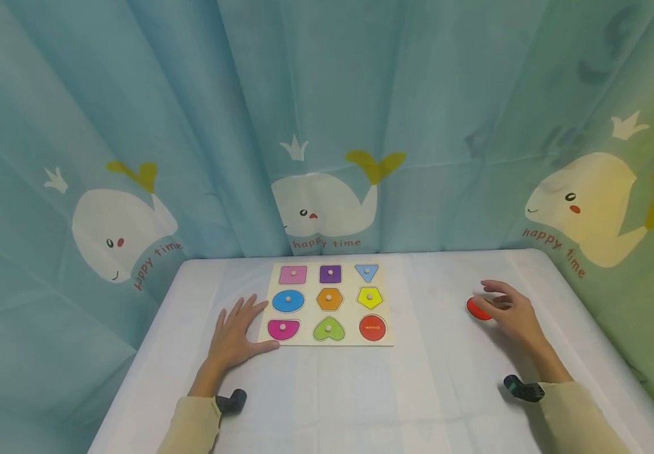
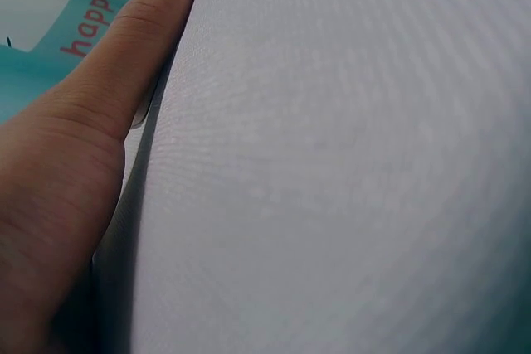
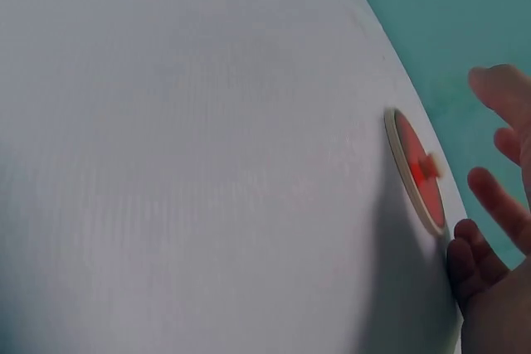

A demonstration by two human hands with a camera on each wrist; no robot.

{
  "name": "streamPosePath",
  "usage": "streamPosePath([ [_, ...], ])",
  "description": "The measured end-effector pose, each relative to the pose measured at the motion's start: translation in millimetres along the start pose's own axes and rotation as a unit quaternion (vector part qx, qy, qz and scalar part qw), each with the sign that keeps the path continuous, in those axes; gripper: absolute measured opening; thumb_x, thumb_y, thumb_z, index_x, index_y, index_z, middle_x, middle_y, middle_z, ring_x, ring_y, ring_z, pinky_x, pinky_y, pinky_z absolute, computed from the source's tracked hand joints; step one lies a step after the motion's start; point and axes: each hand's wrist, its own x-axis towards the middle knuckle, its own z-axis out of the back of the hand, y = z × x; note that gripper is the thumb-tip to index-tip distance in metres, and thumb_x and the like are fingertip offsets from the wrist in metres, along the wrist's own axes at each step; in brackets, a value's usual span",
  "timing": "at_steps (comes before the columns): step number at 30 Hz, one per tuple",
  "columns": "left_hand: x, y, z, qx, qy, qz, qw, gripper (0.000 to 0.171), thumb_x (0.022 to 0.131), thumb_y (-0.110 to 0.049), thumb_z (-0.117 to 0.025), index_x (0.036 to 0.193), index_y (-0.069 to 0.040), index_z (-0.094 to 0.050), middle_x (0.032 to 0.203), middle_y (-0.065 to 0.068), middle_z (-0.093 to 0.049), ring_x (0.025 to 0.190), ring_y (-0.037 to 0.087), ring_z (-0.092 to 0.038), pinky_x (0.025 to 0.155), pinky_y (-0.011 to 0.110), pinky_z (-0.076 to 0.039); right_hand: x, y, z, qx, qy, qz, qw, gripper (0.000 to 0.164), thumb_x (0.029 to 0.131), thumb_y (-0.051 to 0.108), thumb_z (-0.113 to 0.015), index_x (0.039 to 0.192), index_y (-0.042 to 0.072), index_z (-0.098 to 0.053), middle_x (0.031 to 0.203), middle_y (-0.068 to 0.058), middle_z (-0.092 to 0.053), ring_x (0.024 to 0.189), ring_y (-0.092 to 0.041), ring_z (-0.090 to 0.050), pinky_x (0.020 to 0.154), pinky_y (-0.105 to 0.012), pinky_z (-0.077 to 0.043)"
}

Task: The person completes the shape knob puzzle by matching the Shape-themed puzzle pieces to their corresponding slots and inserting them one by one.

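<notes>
A cream shape puzzle board (image 1: 308,314) lies on the table, with several knobbed pieces in its recesses. Its front right recess (image 1: 373,328) shows a red printed base without a knob. My left hand (image 1: 233,340) is spread at the board's left side, thumb along the front left corner and fingertips by the left edge. A red round puzzle piece (image 1: 474,310) with a small knob lies flat on the table to the right. Over it hovers my right hand (image 1: 519,321); in the right wrist view the fingers are parted around the piece (image 3: 411,151), apart from its knob.
A white cloth covers the table (image 1: 349,397). Behind it and at both sides hangs a blue-green curtain (image 1: 327,94) printed with whales. A small dark device sits on each wrist, at the left cuff (image 1: 233,401) and the right cuff (image 1: 522,389).
</notes>
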Motion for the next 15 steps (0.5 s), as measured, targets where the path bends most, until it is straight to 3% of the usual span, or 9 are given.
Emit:
streamPosePath([
  [3,0.3,0.3,0.2,0.001,-0.001,-0.001,1.0000,0.099,0.072,-0.065,-0.082,0.154,-0.019,-0.048,0.165,0.014,-0.033,0.154,0.042,-0.020,0.119,0.072,-0.007,-1.2,-5.3,2.8,-0.007,-0.003,0.015,1.000,0.051,0.097,0.034,-0.073,0.137,0.006,-0.061,0.129,-0.023,-0.064,0.095,-0.002,-0.054,0.073,-0.010,-0.045],
  [5,0.3,0.2,0.5,0.003,-0.002,-0.001,1.0000,0.099,0.072,-0.065,-0.082,0.154,-0.019,-0.048,0.165,0.014,-0.034,0.154,0.042,-0.020,0.119,0.072,-0.007,-1.4,-9.2,3.4,-0.014,-0.003,0.024,1.000,0.049,0.096,0.030,-0.075,0.135,0.005,-0.063,0.126,-0.024,-0.065,0.095,-0.002,-0.054,0.073,-0.010,-0.044],
  [10,0.3,-1.7,2.1,0.002,-0.003,0.000,1.0000,0.099,0.072,-0.064,-0.082,0.154,-0.019,-0.048,0.165,0.014,-0.033,0.154,0.042,-0.020,0.119,0.072,-0.007,-2.4,-14.5,1.9,-0.038,0.004,0.025,0.999,0.047,0.094,0.026,-0.077,0.133,0.004,-0.064,0.121,-0.023,-0.068,0.097,-0.016,-0.056,0.075,-0.014,-0.044],
  [15,-0.6,-3.2,2.5,0.004,-0.004,-0.001,1.0000,0.098,0.072,-0.062,-0.082,0.154,-0.019,-0.049,0.165,0.014,-0.034,0.154,0.041,-0.020,0.119,0.071,-0.007,-2.8,-13.1,-1.3,-0.049,0.017,0.008,0.999,0.048,0.094,0.026,-0.077,0.132,0.001,-0.064,0.120,-0.024,-0.061,0.101,-0.033,-0.056,0.080,-0.030,-0.050],
])
